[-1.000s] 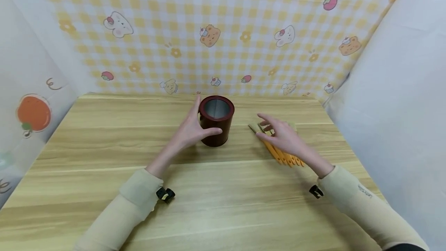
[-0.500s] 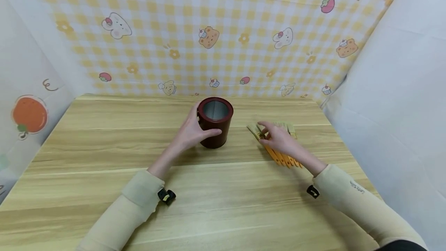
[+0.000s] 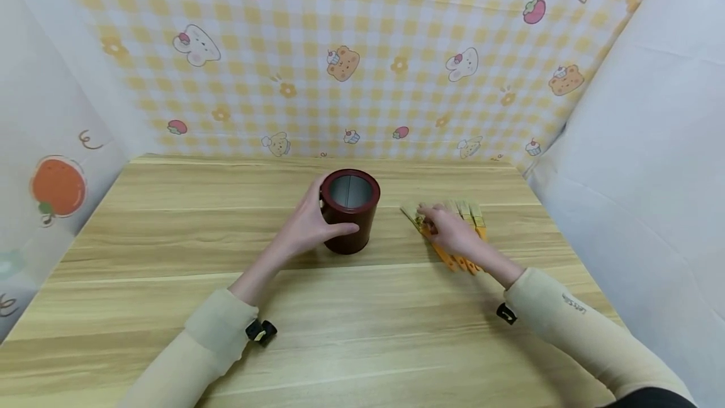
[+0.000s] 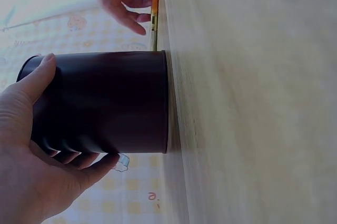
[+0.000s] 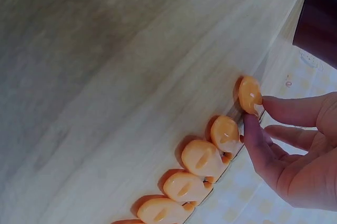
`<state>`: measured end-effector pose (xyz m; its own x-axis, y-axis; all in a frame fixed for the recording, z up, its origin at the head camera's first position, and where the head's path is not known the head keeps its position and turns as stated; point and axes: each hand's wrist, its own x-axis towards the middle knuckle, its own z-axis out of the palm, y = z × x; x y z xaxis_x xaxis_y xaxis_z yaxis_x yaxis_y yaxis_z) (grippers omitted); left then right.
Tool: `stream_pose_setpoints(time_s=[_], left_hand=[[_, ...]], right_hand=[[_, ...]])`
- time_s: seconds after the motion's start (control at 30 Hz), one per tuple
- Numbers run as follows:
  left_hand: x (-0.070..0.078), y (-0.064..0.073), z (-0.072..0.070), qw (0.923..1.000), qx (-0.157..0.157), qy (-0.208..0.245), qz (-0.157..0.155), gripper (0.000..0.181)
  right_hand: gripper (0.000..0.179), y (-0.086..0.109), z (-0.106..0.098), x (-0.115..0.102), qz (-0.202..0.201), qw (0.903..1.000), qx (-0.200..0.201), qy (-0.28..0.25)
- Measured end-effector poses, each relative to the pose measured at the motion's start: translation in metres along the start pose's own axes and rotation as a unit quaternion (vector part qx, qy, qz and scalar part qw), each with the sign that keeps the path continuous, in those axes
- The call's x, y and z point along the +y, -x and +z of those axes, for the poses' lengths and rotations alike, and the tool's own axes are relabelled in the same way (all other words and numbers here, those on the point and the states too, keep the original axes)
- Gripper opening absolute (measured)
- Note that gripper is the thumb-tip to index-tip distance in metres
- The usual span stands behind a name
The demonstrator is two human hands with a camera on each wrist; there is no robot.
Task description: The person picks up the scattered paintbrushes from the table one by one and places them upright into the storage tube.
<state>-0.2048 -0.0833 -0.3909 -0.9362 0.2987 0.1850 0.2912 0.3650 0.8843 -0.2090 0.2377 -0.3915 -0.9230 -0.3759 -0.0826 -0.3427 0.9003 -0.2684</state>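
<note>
My left hand (image 3: 308, 222) grips a dark red cylindrical can (image 3: 350, 238) from its left side, thumb across the front and fingers behind. The can stands upright on the table with its top uncovered and grey metal showing inside. To the right, my right hand (image 3: 453, 232) pinches the leftmost paintbrush (image 5: 249, 95) between thumb and fingers. That brush lies on the table, pale bristles facing the back. Several more paintbrushes (image 3: 477, 219) with orange handles lie in a row beside it, partly hidden under the right hand.
The wood-grain table (image 3: 340, 339) runs back to a yellow checked cloth (image 3: 374, 93). White cloth walls (image 3: 651, 143) stand at both sides. Black straps with small devices (image 3: 262, 332) are worn at the wrists.
My right hand has come down onto the leftmost paintbrush, its fingers closing from a spread pose to a pinch. The left hand keeps its place at the can, its grip closer round it.
</note>
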Motion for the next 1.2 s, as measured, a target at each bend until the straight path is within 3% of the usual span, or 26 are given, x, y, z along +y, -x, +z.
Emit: stream_pose_setpoints(time_s=[0.17, 0.43, 0.53, 0.77, 0.93, 1.2], left_hand=[[0.004, 0.010, -0.001, 0.9998, -0.019, 0.003, -0.004, 0.107], [0.011, 0.025, -0.001, 0.9977, -0.037, -0.048, -0.032, 0.112], [0.014, 0.028, -0.001, 0.9965, -0.048, -0.060, -0.034, 0.113], [0.016, 0.034, -0.001, 0.9958, -0.053, -0.065, -0.037, 0.114], [0.016, 0.036, -0.003, 0.9956, -0.053, -0.065, -0.041, 0.115], [0.015, 0.036, -0.004, 0.9965, -0.047, -0.059, -0.035, 0.113]], right_hand=[[0.057, -0.001, -0.001, -0.003, 0.013, 0.9995, -0.023, -0.016], [0.063, -0.005, -0.004, -0.003, 0.033, 0.9961, -0.067, -0.048], [0.062, -0.006, -0.008, -0.003, 0.045, 0.9941, -0.066, -0.074], [0.054, -0.008, -0.028, -0.012, 0.035, 0.9852, -0.013, -0.167], [0.058, -0.008, -0.046, -0.022, 0.030, 0.9662, 0.025, -0.255], [0.065, -0.004, -0.081, -0.046, 0.010, 0.9408, 0.116, -0.318]])
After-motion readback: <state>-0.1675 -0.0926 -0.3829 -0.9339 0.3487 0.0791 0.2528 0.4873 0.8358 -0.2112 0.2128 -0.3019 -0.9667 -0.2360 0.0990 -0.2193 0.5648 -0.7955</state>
